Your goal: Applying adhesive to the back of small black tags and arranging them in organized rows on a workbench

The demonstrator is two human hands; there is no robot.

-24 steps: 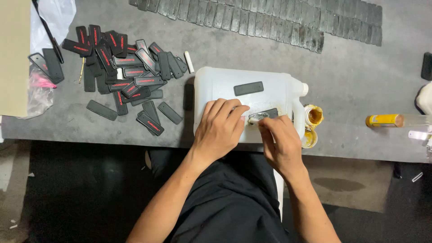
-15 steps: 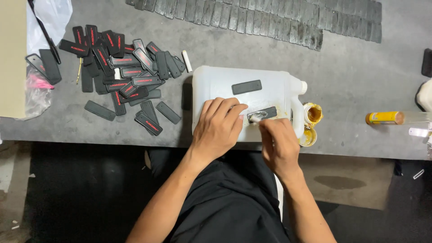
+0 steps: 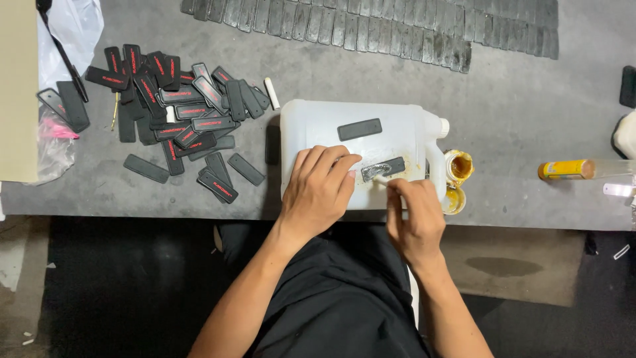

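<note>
The left hand (image 3: 318, 189) lies flat on the white jug (image 3: 358, 132) so the black strip (image 3: 383, 168) stays put; the right hand (image 3: 414, 215) pinches a small stick (image 3: 383, 180) onto it

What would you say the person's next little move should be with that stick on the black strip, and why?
Probably another short stroke toward the strip's right end. The right hand holds a thin stick at the left part of the black strip, which looks shiny there while the right part looks duller. The left hand pins the strip on the white jug, so it seems steady enough.
</note>
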